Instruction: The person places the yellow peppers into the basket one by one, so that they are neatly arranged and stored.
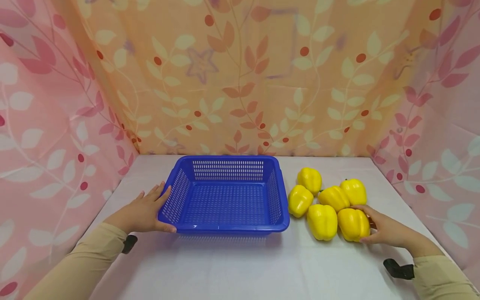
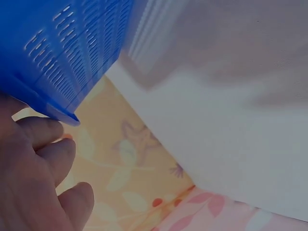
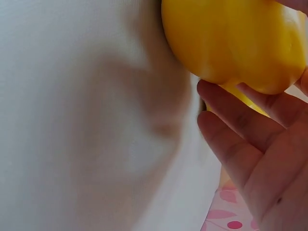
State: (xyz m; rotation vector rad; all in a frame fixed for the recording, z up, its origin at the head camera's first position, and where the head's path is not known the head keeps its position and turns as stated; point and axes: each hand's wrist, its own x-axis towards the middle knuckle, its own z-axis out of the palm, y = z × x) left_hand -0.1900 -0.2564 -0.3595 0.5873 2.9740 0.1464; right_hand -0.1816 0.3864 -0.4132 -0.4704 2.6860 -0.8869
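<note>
A blue plastic basket (image 1: 225,228) with slotted walls stands on the table, nothing inside it. My left hand (image 1: 144,210) rests against its left side, fingers spread along the rim and thumb at the front corner. In the left wrist view those fingers (image 2: 57,154) lie just under the basket's rim (image 2: 53,108). On the right, my right hand (image 1: 388,229) holds the nearest right yellow bell pepper (image 1: 353,225), thumb in front and fingers behind. The right wrist view shows this pepper (image 3: 231,43) close up, with the other fingers (image 3: 236,115) below it.
Several more yellow bell peppers cluster right of the basket: one at the front (image 1: 322,222), one by the basket wall (image 1: 300,201), others behind. A white cloth covers the table (image 1: 240,266). Leaf-patterned curtains (image 1: 240,83) close off the back and both sides.
</note>
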